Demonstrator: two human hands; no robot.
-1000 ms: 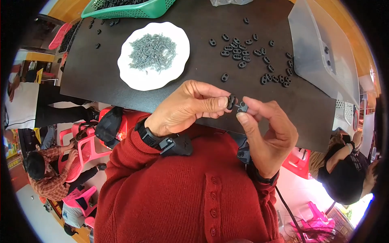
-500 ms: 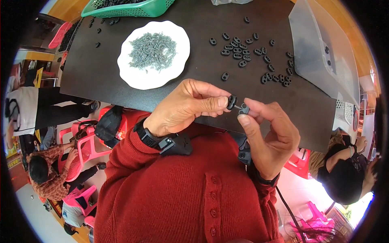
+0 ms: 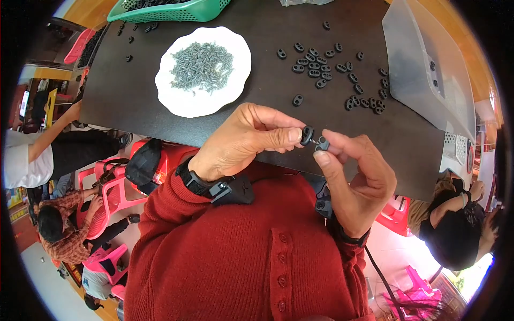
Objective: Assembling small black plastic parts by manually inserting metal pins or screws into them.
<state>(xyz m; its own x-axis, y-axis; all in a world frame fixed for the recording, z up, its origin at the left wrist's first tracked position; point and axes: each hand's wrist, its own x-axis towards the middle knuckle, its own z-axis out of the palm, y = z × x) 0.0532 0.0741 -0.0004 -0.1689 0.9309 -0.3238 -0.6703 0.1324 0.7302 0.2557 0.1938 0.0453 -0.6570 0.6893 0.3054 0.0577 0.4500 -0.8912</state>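
Just past the table's near edge, my left hand (image 3: 246, 136) pinches a black oval cord-lock piece (image 3: 307, 135) between thumb and fingers. Facing it, my right hand (image 3: 360, 176) grips a dark two-holed cord-lock piece (image 3: 322, 144) by thumb and forefinger. A small metal spring (image 3: 315, 142) bridges the short gap between the two pieces. Beyond my left hand lies a white scalloped plate (image 3: 184, 108) bearing a heap of small springs (image 3: 201, 67). Loose black two-holed cord-lock pieces (image 3: 314, 74) are scattered over the table beyond my hands.
A green basket (image 3: 206, 12) of black parts stands at the far left of the dark table (image 3: 267, 59). On the right is a clear plastic bin (image 3: 409, 69). Red and pink chairs (image 3: 110, 200) and people (image 3: 64, 224) are around the table.
Both hands and the parts in them look almost unmoved. At the left, a standing person in white has shifted, and an arm now reaches to the table's edge.
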